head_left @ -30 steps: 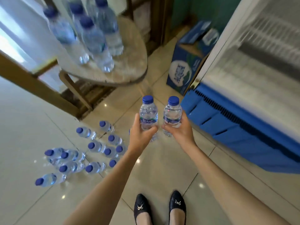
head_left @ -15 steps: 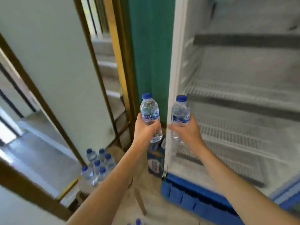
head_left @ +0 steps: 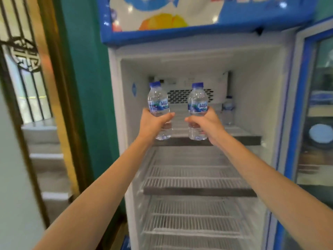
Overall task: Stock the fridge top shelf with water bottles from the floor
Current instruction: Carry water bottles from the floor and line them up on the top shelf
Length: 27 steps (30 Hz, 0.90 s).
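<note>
In the middle of the frame, in front of the open fridge (head_left: 115, 109), I am holding up two small water bottles, one in each hand, both upright at the height of the top shelf (head_left: 248, 137). My left hand (head_left: 153, 123) is wrapping the left bottle (head_left: 158, 103) around its lower half, fingers curled snugly round the plastic and thumb pressing across the front, just under the blue label. My right hand (head_left: 207, 123) is gripping the right bottle (head_left: 197, 103) the same way, mirrored. Both bottles are hovering near the shelf's front edge; whether they are over it yet I cannot tell. At the back right of that shelf, toward the centre right of the frame, another bottle (head_left: 228, 109) is already standing. I am judging these bottles to be light, full and thin-walled, so the sides would give under a hard squeeze. The clear plastic looks smooth and could slip if wet, so the waist just below the label seems the sound place to hold, leaving the base free to set down flat. The wire shelves (head_left: 196, 183) below, in the lower middle of the frame, are holding nothing I can see.
</note>
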{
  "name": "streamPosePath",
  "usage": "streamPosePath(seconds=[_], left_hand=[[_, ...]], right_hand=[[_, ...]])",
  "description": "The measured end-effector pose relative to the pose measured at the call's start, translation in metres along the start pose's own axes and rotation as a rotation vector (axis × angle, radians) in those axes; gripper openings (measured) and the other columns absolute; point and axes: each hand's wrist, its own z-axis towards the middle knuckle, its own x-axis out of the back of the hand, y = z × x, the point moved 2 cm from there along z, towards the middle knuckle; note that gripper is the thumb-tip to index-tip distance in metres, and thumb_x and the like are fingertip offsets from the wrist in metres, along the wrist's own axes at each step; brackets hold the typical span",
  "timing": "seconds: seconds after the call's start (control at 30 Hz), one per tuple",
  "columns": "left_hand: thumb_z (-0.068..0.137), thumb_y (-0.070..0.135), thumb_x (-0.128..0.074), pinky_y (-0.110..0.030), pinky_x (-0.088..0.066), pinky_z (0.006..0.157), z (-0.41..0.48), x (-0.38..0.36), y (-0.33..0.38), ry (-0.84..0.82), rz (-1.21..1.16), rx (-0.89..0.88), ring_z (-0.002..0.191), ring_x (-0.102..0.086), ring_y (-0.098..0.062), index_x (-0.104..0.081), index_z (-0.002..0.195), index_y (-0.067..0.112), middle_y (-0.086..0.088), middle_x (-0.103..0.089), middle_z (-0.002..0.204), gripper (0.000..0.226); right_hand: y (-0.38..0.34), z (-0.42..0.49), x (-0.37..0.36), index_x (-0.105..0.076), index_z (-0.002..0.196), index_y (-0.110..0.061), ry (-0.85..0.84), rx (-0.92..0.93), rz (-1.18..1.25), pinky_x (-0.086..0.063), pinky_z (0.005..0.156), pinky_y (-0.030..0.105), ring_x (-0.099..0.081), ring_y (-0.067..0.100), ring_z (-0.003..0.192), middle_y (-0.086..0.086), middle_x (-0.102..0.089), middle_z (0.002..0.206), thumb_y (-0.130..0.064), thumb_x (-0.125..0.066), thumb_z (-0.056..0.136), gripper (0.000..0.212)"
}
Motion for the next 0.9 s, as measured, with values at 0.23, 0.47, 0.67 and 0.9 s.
streamPosePath(seconds=[0.23, 0.47, 0.67, 0.9], left_hand=[[0.075, 0.016, -0.078, -0.046, -0.058, 0.081, 0.107, -0.086, -0.022, -0.121, -0.082, -0.023, 0.094, -0.069, -0.027, -0.055, 0.12, 0.005, -0.014, -0.068, 0.108, 0.052], [0.072, 0.006, -0.077, -0.033, -0.051, 0.083, 0.174, -0.141, -0.082, -0.113, -0.041, 0.078, 0.1, -0.063, -0.027, -0.058, 0.119, 0.006, -0.013, -0.067, 0.109, 0.05], [0.07, -0.009, -0.071, -0.03, -0.056, 0.064, 0.217, -0.164, -0.127, -0.024, -0.035, 0.206, 0.084, -0.06, -0.026, -0.057, 0.101, 0.006, -0.016, -0.064, 0.097, 0.037], [0.069, 0.002, -0.08, -0.024, -0.051, 0.042, 0.253, -0.2, -0.164, -0.118, -0.089, 0.316, 0.091, -0.061, -0.025, -0.062, 0.109, 0.006, -0.013, -0.065, 0.102, 0.043]], right_hand=[[0.013, 0.12, 0.075, -0.06, 0.112, -0.005, 0.125, -0.004, -0.051, -0.057, 0.085, 0.042, -0.068, 0.029, 0.093, 0.012, -0.07, 0.101, -0.003, -0.082, 0.063, 0.054], [0.059, 0.196, 0.115, -0.064, 0.108, -0.005, 0.181, -0.079, -0.043, -0.056, 0.079, 0.036, -0.067, 0.026, 0.088, 0.012, -0.07, 0.097, -0.002, -0.085, 0.062, 0.051], [0.114, 0.241, 0.123, -0.063, 0.102, -0.002, 0.224, -0.109, 0.039, -0.059, 0.064, 0.039, -0.066, 0.025, 0.07, 0.013, -0.067, 0.083, 0.007, -0.081, 0.063, 0.044], [0.142, 0.27, 0.127, -0.056, 0.115, 0.0, 0.184, -0.163, -0.053, -0.057, 0.072, 0.034, -0.065, 0.026, 0.086, 0.012, -0.066, 0.094, 0.007, -0.083, 0.058, 0.063]])
